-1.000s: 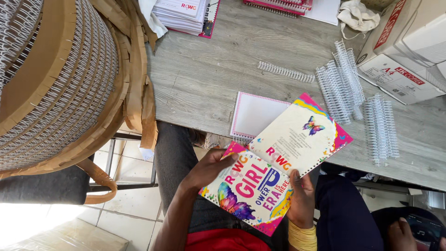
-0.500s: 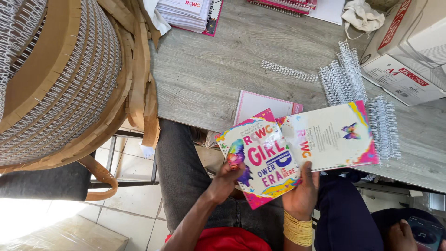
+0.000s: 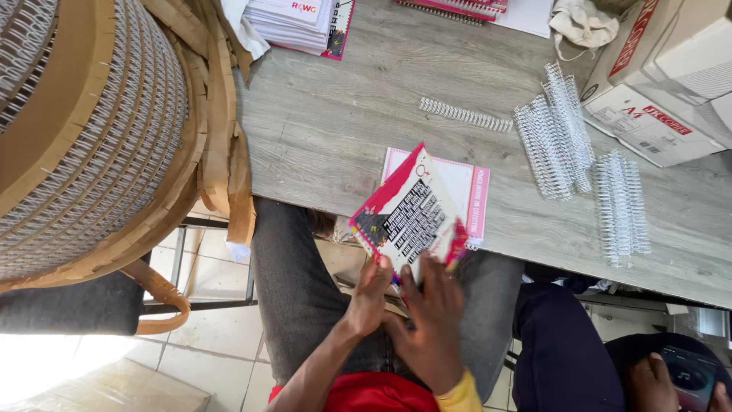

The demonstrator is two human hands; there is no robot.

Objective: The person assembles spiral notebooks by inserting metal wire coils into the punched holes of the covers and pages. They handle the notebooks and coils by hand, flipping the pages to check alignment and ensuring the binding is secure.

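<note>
You hold a pink-edged booklet cover [image 3: 408, 214] with black text blocks, tilted up over your lap at the near edge of the grey wooden table [image 3: 343, 130]. Your left hand [image 3: 370, 294] pinches its near left corner, fingers closed on it. Your right hand [image 3: 431, 324] grips the near right part, fingers curled on the sheet; blurred, so exact finger placement is unclear. Just behind the cover, a pink-bordered lined page [image 3: 469, 191] lies flat on the table. Farther right, bundles of white wire binding spines [image 3: 553, 137] and another bundle [image 3: 621, 206], well apart from your hands. A single white spine [image 3: 465, 114] lies at mid-table. Stack of printed booklets [image 3: 301, 23] at far left, cardboard box [image 3: 656, 76] at far right. Big spool of wire binding [image 3: 91, 137] at left. Another person's hand on a phone [image 3: 682, 378] at near right.
</note>
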